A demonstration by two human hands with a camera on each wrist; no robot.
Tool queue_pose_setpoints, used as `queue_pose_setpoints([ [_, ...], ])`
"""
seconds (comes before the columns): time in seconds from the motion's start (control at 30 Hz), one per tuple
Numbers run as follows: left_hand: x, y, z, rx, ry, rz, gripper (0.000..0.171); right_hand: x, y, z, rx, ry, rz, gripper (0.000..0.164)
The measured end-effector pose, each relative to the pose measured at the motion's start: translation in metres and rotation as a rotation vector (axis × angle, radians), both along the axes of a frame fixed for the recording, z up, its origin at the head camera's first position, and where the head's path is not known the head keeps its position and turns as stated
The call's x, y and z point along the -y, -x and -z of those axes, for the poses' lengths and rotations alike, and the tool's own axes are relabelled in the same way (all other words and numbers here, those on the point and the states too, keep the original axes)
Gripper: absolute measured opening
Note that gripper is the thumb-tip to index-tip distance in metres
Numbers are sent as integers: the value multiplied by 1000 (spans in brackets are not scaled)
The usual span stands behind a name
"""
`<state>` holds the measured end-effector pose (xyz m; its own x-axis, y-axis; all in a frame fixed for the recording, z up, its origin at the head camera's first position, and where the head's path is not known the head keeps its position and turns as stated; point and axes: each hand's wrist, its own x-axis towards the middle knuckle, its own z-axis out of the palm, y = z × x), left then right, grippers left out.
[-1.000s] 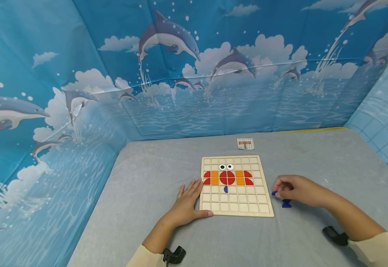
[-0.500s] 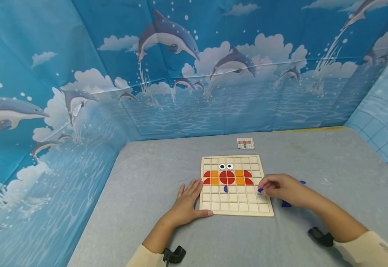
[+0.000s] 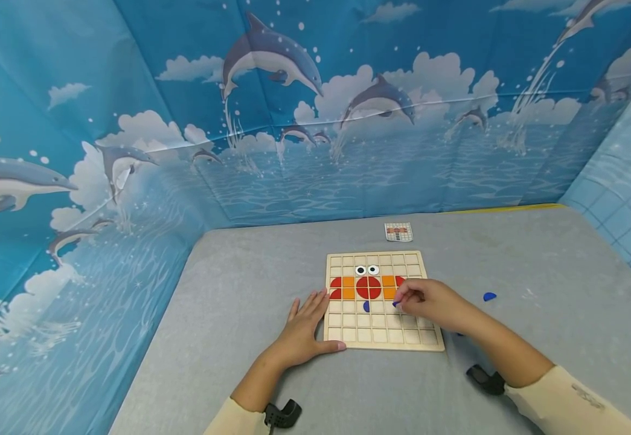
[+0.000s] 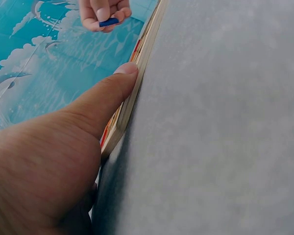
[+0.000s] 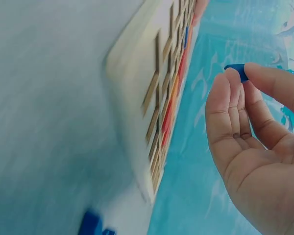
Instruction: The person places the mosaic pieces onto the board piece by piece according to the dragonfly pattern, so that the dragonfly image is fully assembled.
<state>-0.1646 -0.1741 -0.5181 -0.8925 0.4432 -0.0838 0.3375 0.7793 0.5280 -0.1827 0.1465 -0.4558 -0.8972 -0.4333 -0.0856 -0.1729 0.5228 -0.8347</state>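
Note:
My left hand (image 3: 304, 338) rests with straight fingers along the left side of a square wooden grid board (image 3: 391, 339), its thumb over the front edge. Thumb and fingertips of my right hand (image 3: 435, 303) pinch a small blue tile (image 5: 237, 71) above the board's right half. Set in the grid are a red circle made of quarter tiles (image 3: 368, 288), orange squares (image 3: 348, 288) and red curved tiles on both sides, the right ones partly hidden by my right hand. Two eye tiles (image 3: 360, 270) sit above the circle, and a rounded blue tile (image 3: 366, 306) lies below it.
A small printed card (image 3: 398, 232) with a grid picture lies behind the board. On the grey cloth to the right lies a blue half-circle tile (image 3: 489, 296). More blue tiles (image 5: 90, 223) are near the board's right edge, mostly hidden under my right forearm in the head view.
My right hand has carried the blue tile leftward from the cloth beside the board to over the grid. A blue half-circle on the cloth has come into sight. My left hand stays put.

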Motion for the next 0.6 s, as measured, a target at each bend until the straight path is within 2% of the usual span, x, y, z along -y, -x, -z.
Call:
queue_pose_setpoints([
  [0.23, 0, -1, 0, 0, -3, 4, 110, 14, 8, 2, 10, 7, -10, 14],
  [0.6, -1, -1, -1, -2, 8, 4, 110, 36, 17, 8, 62, 15, 4, 8],
])
